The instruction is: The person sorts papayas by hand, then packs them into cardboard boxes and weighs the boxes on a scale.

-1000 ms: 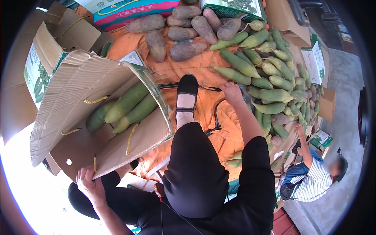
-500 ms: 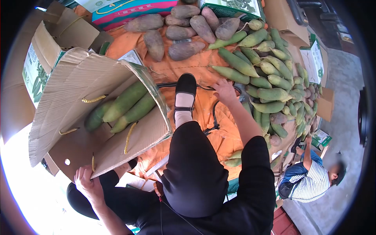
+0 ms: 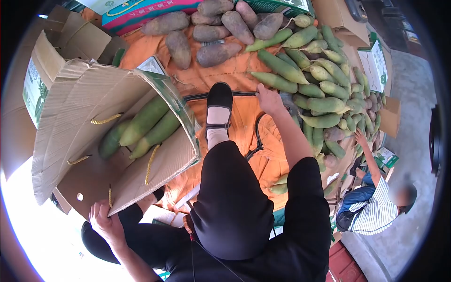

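Observation:
An open cardboard box [image 3: 112, 94] lies tilted on the left, with several long green radishes [image 3: 149, 123] inside and yellow rope loops through its walls. My left hand [image 3: 105, 221] grips the box's lower edge, fingers wrapped over the cardboard. On the orange cloth, my right hand [image 3: 268, 99] is closed on a dark strap [image 3: 244, 93], which runs leftward past my shoe [image 3: 219, 101] toward the box. Another length of dark strap [image 3: 257, 141] loops below that hand. Just right of it is a big heap of green radishes [image 3: 324, 80].
Purple-skinned radishes [image 3: 216, 54] lie at the back on the orange cloth [image 3: 221, 70]. Other boxes stand behind, including a pink and blue one [image 3: 150, 16] and a green and white one [image 3: 374, 66]. A co-worker in a striped shirt [image 3: 376, 211] reaches into the heap from the right.
My right hand has gone from spread fingers to closed on the strap, which is now pulled straighter. The co-worker's arm has reached up to the heap. My left hand stays on the box.

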`<state>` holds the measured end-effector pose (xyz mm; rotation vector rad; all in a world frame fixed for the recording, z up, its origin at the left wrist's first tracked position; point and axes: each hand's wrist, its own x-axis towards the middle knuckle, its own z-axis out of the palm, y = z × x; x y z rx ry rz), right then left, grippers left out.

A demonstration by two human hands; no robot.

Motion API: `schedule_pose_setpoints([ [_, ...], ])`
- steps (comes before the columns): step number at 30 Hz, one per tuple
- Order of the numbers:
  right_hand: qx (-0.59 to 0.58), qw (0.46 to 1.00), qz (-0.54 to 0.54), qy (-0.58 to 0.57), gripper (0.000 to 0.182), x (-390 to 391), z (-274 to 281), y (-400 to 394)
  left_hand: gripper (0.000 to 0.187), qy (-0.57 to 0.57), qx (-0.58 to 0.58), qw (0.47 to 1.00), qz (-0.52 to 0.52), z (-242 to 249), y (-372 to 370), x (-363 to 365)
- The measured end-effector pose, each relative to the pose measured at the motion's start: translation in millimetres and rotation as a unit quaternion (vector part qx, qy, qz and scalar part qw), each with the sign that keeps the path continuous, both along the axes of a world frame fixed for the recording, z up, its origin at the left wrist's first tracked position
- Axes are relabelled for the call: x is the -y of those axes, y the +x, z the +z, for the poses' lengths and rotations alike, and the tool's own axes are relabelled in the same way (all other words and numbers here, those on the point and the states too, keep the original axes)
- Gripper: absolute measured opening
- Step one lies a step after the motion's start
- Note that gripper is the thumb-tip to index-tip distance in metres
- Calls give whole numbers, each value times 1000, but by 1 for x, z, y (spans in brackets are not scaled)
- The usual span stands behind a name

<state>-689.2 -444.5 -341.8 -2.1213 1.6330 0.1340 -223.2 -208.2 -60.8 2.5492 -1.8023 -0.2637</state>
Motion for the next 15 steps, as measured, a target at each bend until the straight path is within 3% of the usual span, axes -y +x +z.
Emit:
schedule_pose_setpoints([
  [2, -121, 992, 15, 4, 14, 2, -6, 3, 11, 1, -7, 1000, 17, -1, -3, 2],
  [3, -123, 992, 13, 7, 14, 2, -13, 0, 11, 0, -10, 999, 33, 0, -3, 2],
  [5, -172, 978, 31, -117, 15, 1, -22, 0, 11, 7, -6, 1000, 29, 0, -2, 1],
  [9, -97, 966, 5, -241, 17, -17, -3, 0, 10, -11, -14, 1000, 11, 0, -4, 3],
  [11, -17, 963, -216, -161, 29, -42, 13, -2, 10, -2, -16, 1000, 21, 0, -3, 1],
  [12, -21, 962, -219, -161, 29, -57, 16, -3, 10, 2, -16, 999, 32, -1, -3, 0],
  [14, -85, 940, -320, 83, 44, -83, 11, -4, 10, -2, -18, 1000, 24, -2, -2, 0],
  [15, -85, 939, -323, 81, 44, -90, 3, -5, 11, -3, -17, 1000, 20, -2, -2, 0],
])
